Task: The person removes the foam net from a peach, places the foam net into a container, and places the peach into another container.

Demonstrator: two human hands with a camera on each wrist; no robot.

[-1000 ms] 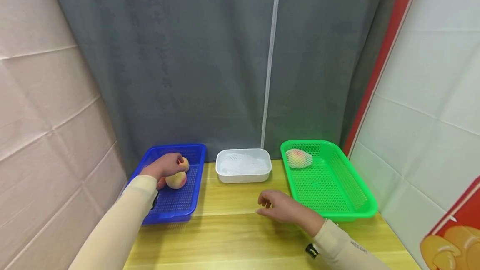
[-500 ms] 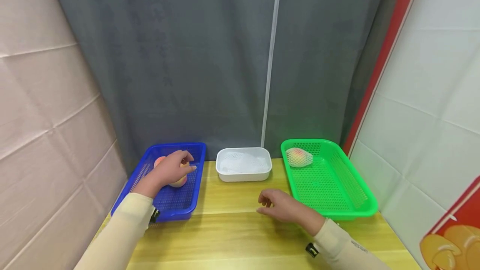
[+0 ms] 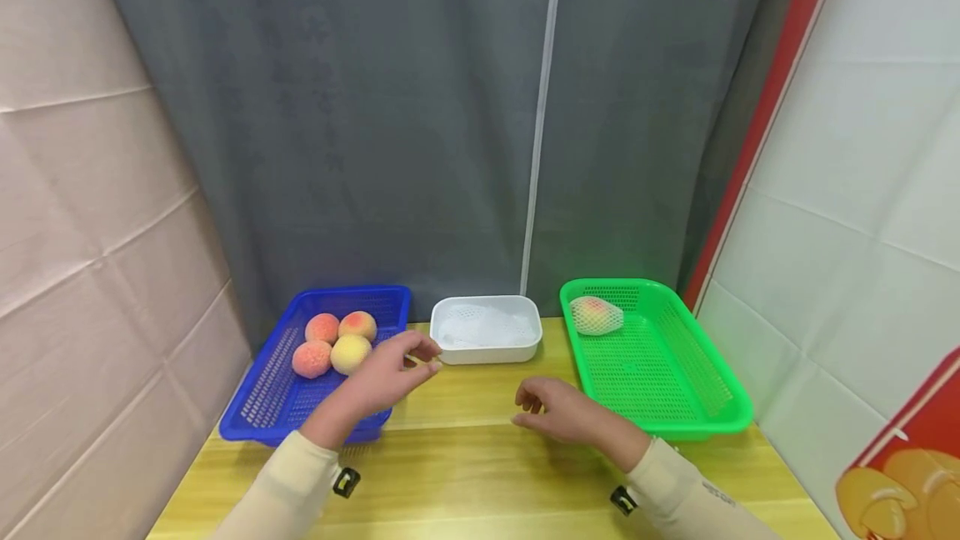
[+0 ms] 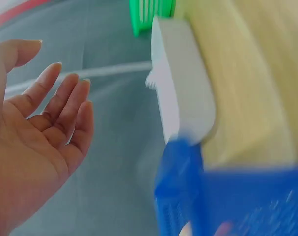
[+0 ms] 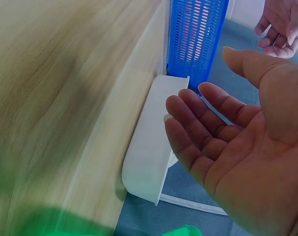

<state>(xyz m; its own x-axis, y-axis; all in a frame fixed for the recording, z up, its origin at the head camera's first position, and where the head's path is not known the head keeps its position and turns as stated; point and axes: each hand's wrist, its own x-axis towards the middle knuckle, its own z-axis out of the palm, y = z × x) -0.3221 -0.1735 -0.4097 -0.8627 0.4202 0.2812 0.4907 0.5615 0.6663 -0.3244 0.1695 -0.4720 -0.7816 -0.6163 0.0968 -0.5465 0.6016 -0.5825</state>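
My left hand (image 3: 388, 372) is in the air over the right edge of the blue basket (image 3: 258, 394), near the white tray's left end. Nothing lies in its loosely bent fingers (image 4: 72, 105). Several peaches, among them a yellow peach (image 3: 350, 354) and a red peach (image 3: 311, 359), sit together in the blue basket. My right hand (image 3: 558, 412) hovers beside the green basket's left side, its fingers (image 5: 203, 118) relaxed and holding nothing. The white tray (image 3: 487, 354) between the baskets holds white foam nets (image 3: 483, 325). One peach in a foam net (image 3: 596, 316) lies in the green basket (image 3: 738, 415).
A wooden table (image 3: 457, 473) carries the baskets and tray. Behind them hangs a grey curtain (image 3: 375, 123). Pale panels stand on the left (image 3: 112, 232) and right (image 3: 847, 215), close to the outer basket edges.
My left hand has left the peaches and moved right, out of the blue basket toward the white tray, uncovering the peaches. My right hand has stayed in place.
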